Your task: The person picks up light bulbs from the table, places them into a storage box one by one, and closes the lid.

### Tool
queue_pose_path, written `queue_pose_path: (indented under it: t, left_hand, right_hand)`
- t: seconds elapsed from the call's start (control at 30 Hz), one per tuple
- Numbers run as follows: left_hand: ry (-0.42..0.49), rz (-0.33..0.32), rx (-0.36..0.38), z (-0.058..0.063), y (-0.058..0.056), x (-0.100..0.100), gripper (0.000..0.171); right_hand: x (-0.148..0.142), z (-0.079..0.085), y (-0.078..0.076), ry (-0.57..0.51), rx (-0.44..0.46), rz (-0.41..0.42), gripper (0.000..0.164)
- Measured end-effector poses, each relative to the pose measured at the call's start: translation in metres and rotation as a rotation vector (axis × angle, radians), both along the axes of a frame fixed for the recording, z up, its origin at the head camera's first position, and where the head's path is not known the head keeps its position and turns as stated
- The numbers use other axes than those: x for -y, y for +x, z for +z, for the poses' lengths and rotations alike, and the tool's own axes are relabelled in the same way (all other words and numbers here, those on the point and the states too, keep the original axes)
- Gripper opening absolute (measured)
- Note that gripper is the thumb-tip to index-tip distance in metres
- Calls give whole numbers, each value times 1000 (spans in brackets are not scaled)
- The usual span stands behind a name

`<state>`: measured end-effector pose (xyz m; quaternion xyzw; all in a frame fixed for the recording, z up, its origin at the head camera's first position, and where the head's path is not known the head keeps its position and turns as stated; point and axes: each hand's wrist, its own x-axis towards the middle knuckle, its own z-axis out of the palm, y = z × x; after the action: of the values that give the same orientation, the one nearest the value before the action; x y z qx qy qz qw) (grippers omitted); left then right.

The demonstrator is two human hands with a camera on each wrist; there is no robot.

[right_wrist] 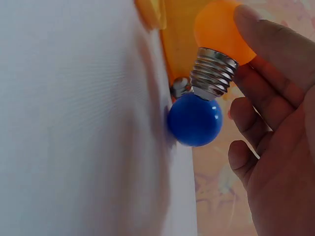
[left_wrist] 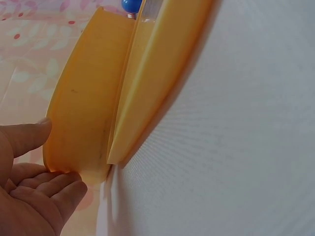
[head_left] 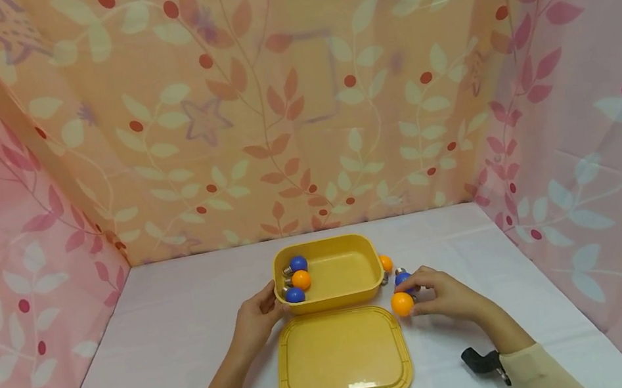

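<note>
A yellow plastic box [head_left: 338, 301] stands on the table, with two blue light bulbs and an orange light bulb [head_left: 301, 280] at its left end. My left hand [head_left: 258, 317] holds the box's near left corner, thumb and fingers against the outside, as the left wrist view shows too. Right of the box, my right hand [head_left: 444, 294] pinches another orange bulb [right_wrist: 224, 29] by its round globe, metal screw base free. Just behind that bulb is a blue bulb [right_wrist: 195, 120]. Another orange bulb [head_left: 386, 263] lies by the box's right end, partly hidden by it.
A flat yellow lid [head_left: 343, 358] lies in front of the box, close to its near wall. White cloth [head_left: 187, 331] covers the table. Patterned curtains [head_left: 296, 90] close off the back and both sides.
</note>
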<state>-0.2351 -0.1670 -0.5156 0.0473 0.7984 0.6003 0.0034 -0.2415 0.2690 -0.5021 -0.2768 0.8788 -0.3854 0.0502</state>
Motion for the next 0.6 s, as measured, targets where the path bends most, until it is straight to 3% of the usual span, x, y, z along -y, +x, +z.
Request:
queue_pose_path:
  t: [0.2,0.33,0.6]
  left_hand:
    - [-11,-1,5,0,1,0,75]
    - [-12,-3,3,4,1,0,74]
    - [-14,-3,5,6,3,-1,75]
  right_hand:
    - [11,20,-6,-20,-44,-32,38]
    - [24,39,-19,-9,-84,-51,38]
    - [56,69,-47,35,-180,-12,39]
